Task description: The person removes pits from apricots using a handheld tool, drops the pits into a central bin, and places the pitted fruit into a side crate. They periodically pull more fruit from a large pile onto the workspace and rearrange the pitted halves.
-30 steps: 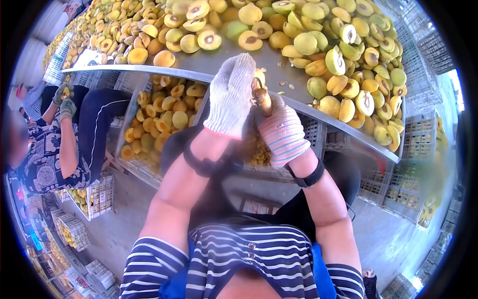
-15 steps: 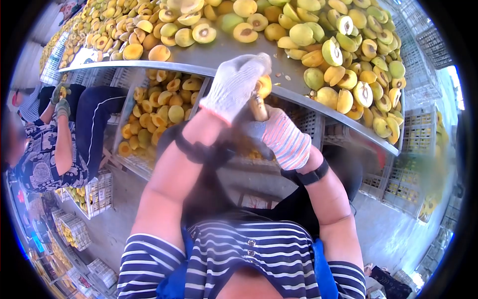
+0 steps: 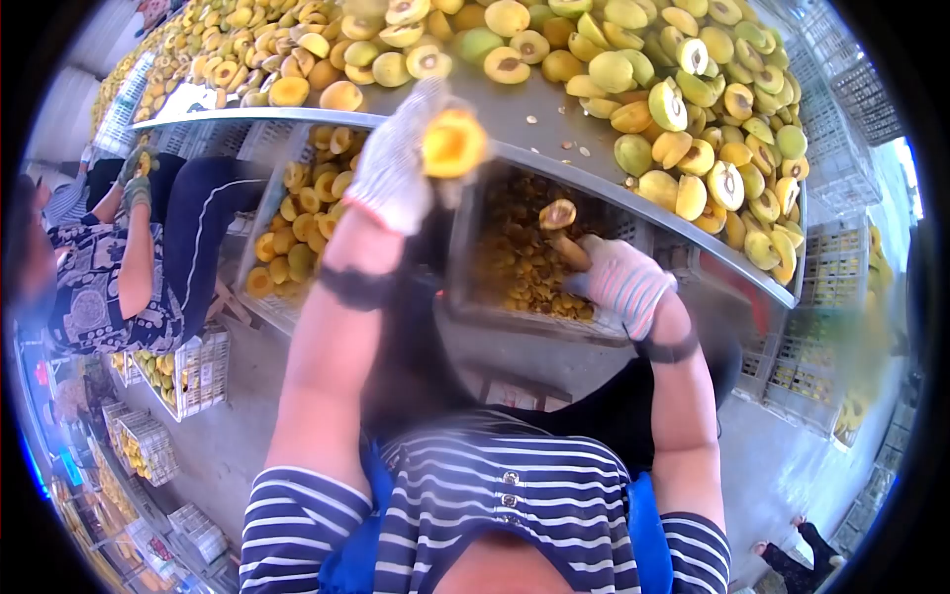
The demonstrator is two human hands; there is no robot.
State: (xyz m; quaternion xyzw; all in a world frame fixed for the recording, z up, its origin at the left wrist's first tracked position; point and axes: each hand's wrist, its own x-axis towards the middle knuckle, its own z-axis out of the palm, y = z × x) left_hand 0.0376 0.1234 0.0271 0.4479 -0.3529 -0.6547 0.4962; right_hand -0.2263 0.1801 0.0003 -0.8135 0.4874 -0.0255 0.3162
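My left hand (image 3: 396,163), in a white knit glove, grips a hollowed yellow peach half (image 3: 454,144), its cut side facing me, near the metal table's edge. My right hand (image 3: 625,284), in a striped glove, is closed around a wooden-handled pitting tool (image 3: 569,251). At the tool's far end is a brown cut piece (image 3: 557,214) that looks like a peach pit with flesh round it. Beneath both lies a bin of brownish peach scraps (image 3: 544,282). The tool's blade is hidden.
A metal table (image 3: 495,109) bears heaped peach halves (image 3: 693,148). Left below its rim stands a crate of hollowed halves (image 3: 297,233). Stacked crates (image 3: 816,327) stand at right. A co-worker (image 3: 119,267) sits at left, with fruit crates (image 3: 198,376) nearby.
My hands have come apart: the left moved left with the peach half, the right moved right and down with the tool. The brown piece now shows at the tool's end, away from the half.
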